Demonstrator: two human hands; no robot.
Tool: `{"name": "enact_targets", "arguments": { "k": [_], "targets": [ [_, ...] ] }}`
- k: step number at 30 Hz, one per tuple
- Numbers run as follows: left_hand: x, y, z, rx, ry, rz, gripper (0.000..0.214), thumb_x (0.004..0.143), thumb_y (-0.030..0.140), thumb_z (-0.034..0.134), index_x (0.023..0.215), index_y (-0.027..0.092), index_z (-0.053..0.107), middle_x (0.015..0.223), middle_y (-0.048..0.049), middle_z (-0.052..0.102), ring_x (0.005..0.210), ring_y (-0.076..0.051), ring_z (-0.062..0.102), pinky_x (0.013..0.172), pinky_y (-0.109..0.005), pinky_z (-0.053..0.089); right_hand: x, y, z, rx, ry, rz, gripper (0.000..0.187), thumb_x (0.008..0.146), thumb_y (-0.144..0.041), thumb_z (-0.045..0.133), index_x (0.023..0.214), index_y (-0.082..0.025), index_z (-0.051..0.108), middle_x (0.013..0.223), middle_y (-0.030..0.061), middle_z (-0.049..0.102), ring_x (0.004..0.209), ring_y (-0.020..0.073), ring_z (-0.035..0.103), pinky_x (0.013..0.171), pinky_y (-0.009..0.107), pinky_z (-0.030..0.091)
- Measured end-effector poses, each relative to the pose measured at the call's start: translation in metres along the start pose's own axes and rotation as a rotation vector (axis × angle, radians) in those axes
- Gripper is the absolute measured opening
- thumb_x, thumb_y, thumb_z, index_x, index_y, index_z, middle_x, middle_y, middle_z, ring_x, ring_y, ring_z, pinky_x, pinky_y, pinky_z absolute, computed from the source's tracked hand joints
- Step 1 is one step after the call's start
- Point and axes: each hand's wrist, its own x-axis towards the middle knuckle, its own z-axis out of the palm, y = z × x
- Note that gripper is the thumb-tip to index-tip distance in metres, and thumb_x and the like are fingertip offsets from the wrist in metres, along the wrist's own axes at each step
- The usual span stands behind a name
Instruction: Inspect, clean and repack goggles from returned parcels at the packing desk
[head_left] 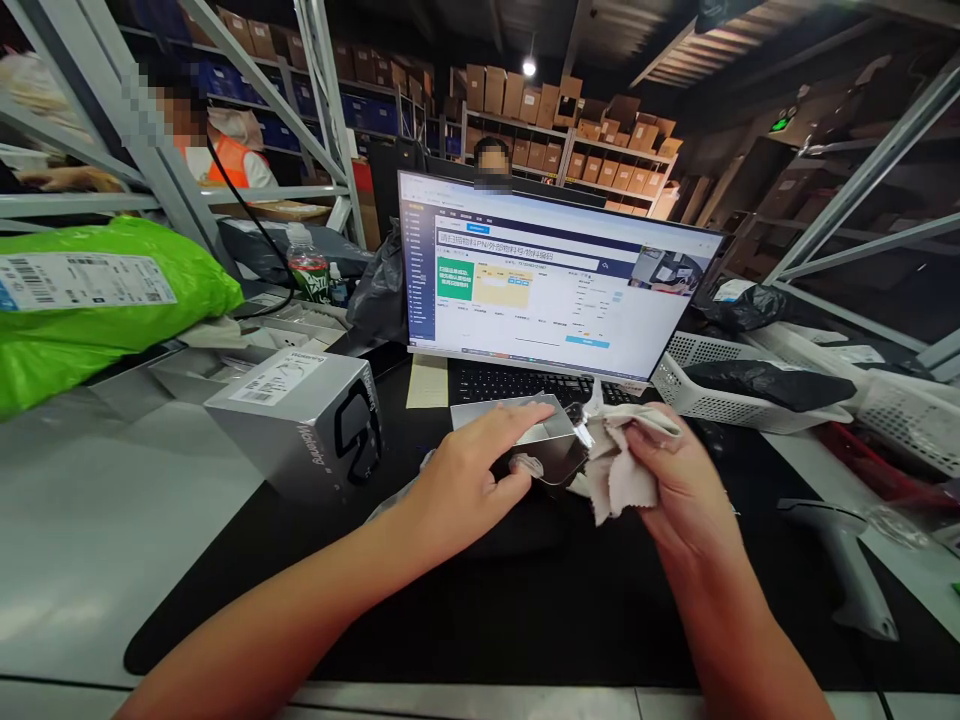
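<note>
My left hand (469,455) grips a small silver box (491,410) with a shiny top, its fingers across the top and its thumb by the dark front side. A crumpled beige bit (528,464) shows near that thumb. My right hand (686,475) is closed on a beige cloth (622,470) with zigzag-cut edges, bunched and hanging down. Between the hands, at the cloth's left edge, is a small clear shiny piece (582,425); I cannot make out what it is.
A grey printed carton (300,430) stands left on the black mat (450,620). Behind are a keyboard (495,384) and a lit monitor (525,280). A barcode scanner (844,565) lies right, below white baskets (690,395). A green parcel (112,300) lies far left. Two people are beyond.
</note>
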Motion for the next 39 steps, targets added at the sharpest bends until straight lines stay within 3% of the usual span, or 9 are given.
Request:
{"name": "enact_targets", "arguments": {
  "k": [3, 5, 11, 16, 20, 25, 32, 35, 39],
  "targets": [
    [0.002, -0.001, -0.002, 0.006, -0.013, -0.020, 0.050, 0.084, 0.007, 0.055, 0.132, 0.018, 0.061, 0.132, -0.0058, 0.070, 0.125, -0.019, 0.064, 0.120, -0.037, 0.040, -0.001, -0.007, -0.007, -0.318, 0.341, -0.539, 0.025, 0.073, -0.023, 0.087, 0.091, -0.019, 0.071, 0.083, 0.0009, 0.073, 0.072, 0.0164, 0.070, 0.065, 0.026, 0.057],
    [0.002, -0.001, -0.002, -0.003, -0.037, -0.033, 0.051, 0.084, 0.007, 0.056, 0.133, 0.019, 0.061, 0.133, -0.0056, 0.069, 0.125, -0.020, 0.065, 0.120, -0.037, 0.040, -0.006, -0.010, -0.007, -0.535, 0.422, -0.838, 0.018, 0.077, -0.012, 0.081, 0.092, -0.020, 0.075, 0.092, 0.0035, 0.077, 0.085, 0.0198, 0.074, 0.079, 0.031, 0.059],
    [-0.002, 0.000, 0.001, -0.092, -0.063, -0.042, 0.049, 0.087, 0.010, 0.056, 0.135, 0.018, 0.057, 0.132, -0.0078, 0.069, 0.122, -0.018, 0.066, 0.109, -0.030, 0.051, -0.032, 0.007, 0.017, -0.984, -0.272, -1.122, 0.038, 0.089, -0.010, 0.058, 0.125, -0.013, 0.067, 0.121, 0.0137, 0.074, 0.126, 0.0300, 0.064, 0.116, 0.056, 0.041],
    [-0.004, 0.000, 0.003, -0.181, -0.136, -0.012, 0.046, 0.092, 0.014, 0.052, 0.137, 0.017, 0.054, 0.133, -0.0102, 0.068, 0.120, -0.020, 0.067, 0.105, -0.031, 0.054, -0.047, 0.025, 0.034, -1.071, -0.359, -1.283, 0.026, 0.095, -0.009, 0.055, 0.116, -0.010, 0.070, 0.119, 0.0103, 0.075, 0.132, 0.0235, 0.059, 0.126, 0.043, 0.027],
    [-0.003, 0.000, 0.006, -0.168, -0.116, -0.050, 0.043, 0.090, 0.015, 0.057, 0.133, 0.015, 0.058, 0.128, -0.0102, 0.071, 0.115, -0.020, 0.069, 0.102, -0.029, 0.055, -0.031, 0.018, 0.025, -1.009, -0.404, -1.210, 0.033, 0.098, -0.003, 0.048, 0.120, -0.015, 0.069, 0.122, 0.0067, 0.074, 0.128, 0.0190, 0.062, 0.127, 0.045, 0.025],
    [-0.004, -0.002, 0.008, -0.117, -0.104, -0.072, 0.046, 0.089, 0.013, 0.056, 0.136, 0.017, 0.057, 0.129, -0.0093, 0.070, 0.116, -0.021, 0.069, 0.103, -0.032, 0.055, -0.023, 0.015, 0.023, -0.944, -0.237, -1.146, 0.033, 0.095, 0.000, 0.055, 0.119, -0.017, 0.069, 0.120, 0.0091, 0.075, 0.123, 0.0221, 0.066, 0.120, 0.049, 0.040],
    [-0.003, -0.007, 0.007, -0.147, -0.109, -0.058, 0.046, 0.091, 0.016, 0.057, 0.136, 0.017, 0.057, 0.132, -0.0105, 0.068, 0.120, -0.021, 0.067, 0.107, -0.034, 0.053, -0.025, 0.024, 0.021, -1.002, -0.486, -1.267, 0.038, 0.099, -0.007, 0.049, 0.131, -0.019, 0.066, 0.129, 0.0074, 0.071, 0.128, 0.0220, 0.062, 0.119, 0.047, 0.044],
    [0.000, -0.004, 0.004, -0.115, -0.116, -0.107, 0.047, 0.089, 0.012, 0.055, 0.136, 0.018, 0.058, 0.134, -0.0090, 0.068, 0.121, -0.022, 0.066, 0.108, -0.036, 0.052, -0.006, 0.017, 0.006, -0.945, -0.309, -1.150, 0.045, 0.095, -0.004, 0.054, 0.133, -0.026, 0.066, 0.131, 0.0050, 0.070, 0.122, 0.0234, 0.066, 0.107, 0.044, 0.056],
    [0.002, 0.000, -0.001, -0.191, -0.118, -0.199, 0.052, 0.087, 0.009, 0.055, 0.137, 0.022, 0.058, 0.137, -0.0049, 0.066, 0.123, -0.021, 0.064, 0.111, -0.036, 0.051, 0.021, 0.008, -0.013, -0.663, 0.117, -0.770, 0.017, 0.090, -0.018, 0.071, 0.104, -0.025, 0.078, 0.103, 0.0037, 0.080, 0.096, 0.0211, 0.076, 0.089, 0.038, 0.063]
  ]
}}
